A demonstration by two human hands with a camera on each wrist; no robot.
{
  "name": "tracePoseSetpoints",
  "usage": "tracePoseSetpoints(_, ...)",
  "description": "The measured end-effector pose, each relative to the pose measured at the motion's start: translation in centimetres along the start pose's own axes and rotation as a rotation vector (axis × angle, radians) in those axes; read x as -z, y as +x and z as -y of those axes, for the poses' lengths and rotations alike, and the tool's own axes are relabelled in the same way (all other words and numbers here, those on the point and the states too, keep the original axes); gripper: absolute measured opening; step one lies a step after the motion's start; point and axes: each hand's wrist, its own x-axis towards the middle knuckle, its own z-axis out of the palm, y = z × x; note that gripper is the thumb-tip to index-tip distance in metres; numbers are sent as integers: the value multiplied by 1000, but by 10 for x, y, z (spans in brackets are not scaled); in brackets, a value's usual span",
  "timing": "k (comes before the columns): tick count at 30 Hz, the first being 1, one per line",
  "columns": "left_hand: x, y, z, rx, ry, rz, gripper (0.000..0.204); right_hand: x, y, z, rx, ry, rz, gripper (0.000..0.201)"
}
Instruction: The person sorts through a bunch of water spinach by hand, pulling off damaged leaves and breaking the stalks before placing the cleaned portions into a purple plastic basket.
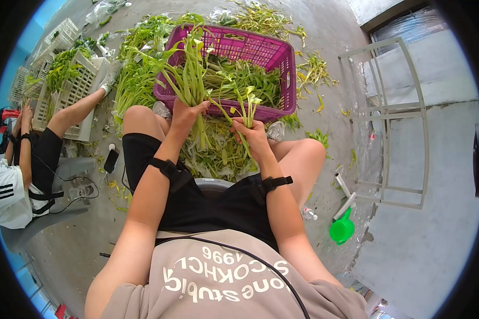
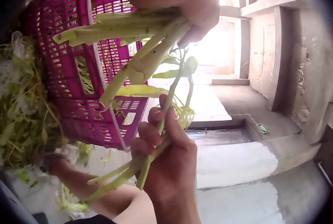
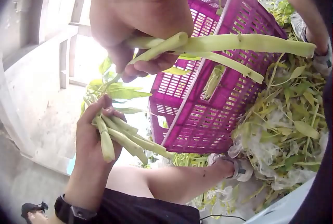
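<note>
My left hand (image 1: 183,118) grips a bunch of water spinach (image 1: 190,80), its leafy tops up and cut stem ends hanging below the fist. Pale stalks (image 2: 151,55) stick out past the fingers in the left wrist view. Just to the right, my right hand (image 1: 255,139) holds a few stalks (image 1: 248,109) with leaves at the top; their thick stem ends (image 3: 250,43) jut out in the right wrist view. Both hands are at the near side of a purple plastic basket (image 1: 274,112), which holds leafy greens (image 1: 250,77).
Trimmed leaves and stems (image 1: 218,151) lie between my feet. More greens (image 1: 135,69) are heaped left of the basket, near a white crate (image 1: 88,101). Another person (image 1: 18,186) sits at the left. A phone (image 1: 111,160), a green dipper (image 1: 342,228) and a metal rack (image 1: 421,133) surround me.
</note>
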Motion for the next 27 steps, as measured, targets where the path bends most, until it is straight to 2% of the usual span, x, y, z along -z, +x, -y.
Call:
tracePoseSetpoints(9, 1, 1, 2, -69, 180, -35, 11, -1, -1, 2, -4, -6, 8, 25)
tracePoseSetpoints(13, -2, 2, 4, -86, 124, -92, 10, -2, -1, 2, -2, 0, 0, 25)
tracePoseSetpoints(15, 0, 2, -1, -13, -65, -158, 10, -1, -2, 4, -5, 23, -10, 24)
tracePoseSetpoints(16, 2, 2, -3, -13, -65, -156, 10, -1, -2, 5, -8, 45, -17, 24)
tracePoseSetpoints(18, 4, 1, -6, 136, 21, -33, 9, 0, -1, 5, -4, 64, -43, 24)
tracePoseSetpoints(21, 0, -1, 0, 233, 18, 21, 13, 2, 1, 4, 10, 88, -88, 24)
tracePoseSetpoints(27, -14, -11, 1, 276, -183, -12, 17, 2, 1, 2, 5, 116, -123, 25)
